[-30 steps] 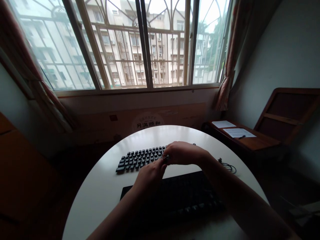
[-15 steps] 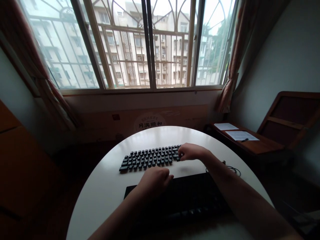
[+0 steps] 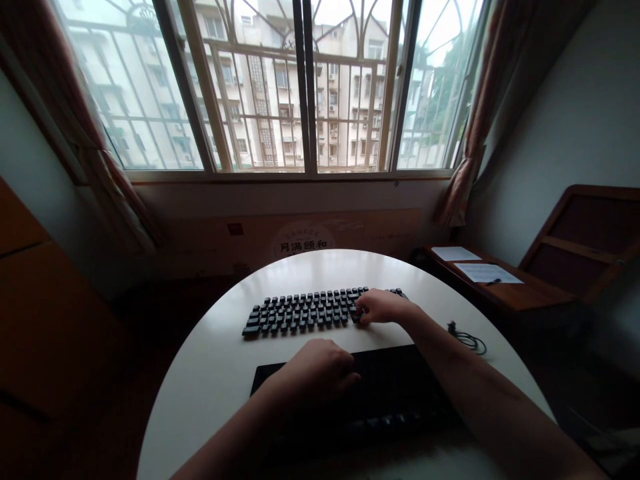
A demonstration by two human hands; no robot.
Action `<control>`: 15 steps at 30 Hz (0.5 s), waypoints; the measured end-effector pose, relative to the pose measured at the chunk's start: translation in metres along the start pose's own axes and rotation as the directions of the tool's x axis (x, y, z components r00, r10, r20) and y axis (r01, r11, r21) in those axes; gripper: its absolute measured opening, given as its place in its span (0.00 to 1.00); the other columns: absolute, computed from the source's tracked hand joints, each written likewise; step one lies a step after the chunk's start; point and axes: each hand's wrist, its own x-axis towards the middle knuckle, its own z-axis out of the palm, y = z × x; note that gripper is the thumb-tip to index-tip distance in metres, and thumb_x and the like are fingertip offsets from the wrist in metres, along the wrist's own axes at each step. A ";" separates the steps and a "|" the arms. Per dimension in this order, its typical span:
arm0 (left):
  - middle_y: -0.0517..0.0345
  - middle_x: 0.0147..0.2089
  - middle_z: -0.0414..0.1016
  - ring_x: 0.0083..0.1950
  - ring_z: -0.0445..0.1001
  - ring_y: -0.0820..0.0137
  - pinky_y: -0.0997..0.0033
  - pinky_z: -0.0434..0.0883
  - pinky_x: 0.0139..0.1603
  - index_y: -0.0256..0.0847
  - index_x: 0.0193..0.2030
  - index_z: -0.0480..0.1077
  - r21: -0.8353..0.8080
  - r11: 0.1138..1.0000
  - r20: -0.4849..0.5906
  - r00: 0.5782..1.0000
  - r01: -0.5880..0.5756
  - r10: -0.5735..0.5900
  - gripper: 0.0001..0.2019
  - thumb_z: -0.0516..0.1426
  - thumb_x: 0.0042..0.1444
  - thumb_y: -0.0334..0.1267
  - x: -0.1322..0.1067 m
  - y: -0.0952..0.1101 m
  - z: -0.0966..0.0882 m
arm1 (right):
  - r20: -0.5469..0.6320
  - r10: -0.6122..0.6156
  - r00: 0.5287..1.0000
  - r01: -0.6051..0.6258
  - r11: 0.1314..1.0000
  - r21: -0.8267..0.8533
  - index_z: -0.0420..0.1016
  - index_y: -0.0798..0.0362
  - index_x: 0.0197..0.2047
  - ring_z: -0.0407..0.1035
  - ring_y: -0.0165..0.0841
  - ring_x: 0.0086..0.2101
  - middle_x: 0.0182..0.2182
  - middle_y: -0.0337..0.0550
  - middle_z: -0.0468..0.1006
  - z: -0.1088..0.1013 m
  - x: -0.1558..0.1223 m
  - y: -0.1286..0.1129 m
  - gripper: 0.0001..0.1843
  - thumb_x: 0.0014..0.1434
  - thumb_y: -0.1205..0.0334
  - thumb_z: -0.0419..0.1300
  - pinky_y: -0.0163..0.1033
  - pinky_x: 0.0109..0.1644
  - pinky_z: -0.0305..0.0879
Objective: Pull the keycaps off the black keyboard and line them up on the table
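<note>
Black keycaps (image 3: 295, 315) lie in rows on the white round table (image 3: 200, 373). At the right part of these rows is my right hand (image 3: 385, 307), its thumb and fingertips closed around a dark keycap (image 3: 356, 318). Nearer to me lies a black keyboard (image 3: 385, 377), with some keys along its near edge; the rest of its surface is too dark to make out. My left hand (image 3: 323, 365) is over the keyboard's left half with its fingers curled in. What those fingers hold, if anything, is hidden behind the hand.
A coiled black cable (image 3: 467, 341) lies at the table's right side. Beyond the table's right edge, papers (image 3: 487, 273) and a dark pen rest on a wooden chair (image 3: 540, 293). A barred window (image 3: 300, 100) with tied curtains is ahead.
My left hand has come down a little, closer to me over the keyboard. My right hand stays at the keycaps, and more keycaps show beyond it. The view has shifted slightly.
</note>
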 end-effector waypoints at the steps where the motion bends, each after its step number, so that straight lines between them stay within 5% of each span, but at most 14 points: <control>1: 0.58 0.29 0.77 0.28 0.72 0.70 0.74 0.62 0.29 0.39 0.29 0.74 0.000 1.000 0.000 1.000 -0.003 0.003 0.10 0.58 0.61 0.39 0.000 0.000 0.000 | -0.008 0.001 1.000 -0.001 1.000 0.000 0.83 0.50 0.42 0.72 0.34 0.33 0.34 0.42 0.81 0.000 0.000 0.000 0.15 0.49 0.59 0.66 0.32 0.31 0.57; 15: 0.59 0.29 0.77 0.29 0.73 0.70 0.73 0.63 0.30 0.40 0.30 0.74 0.025 0.999 -0.016 0.999 -0.028 0.028 0.10 0.59 0.60 0.41 0.000 -0.004 0.004 | -0.083 0.004 0.997 -0.007 0.999 -0.037 0.83 0.48 0.41 0.72 0.35 0.35 0.36 0.41 0.81 0.006 0.004 -0.001 0.13 0.51 0.60 0.64 0.33 0.33 0.56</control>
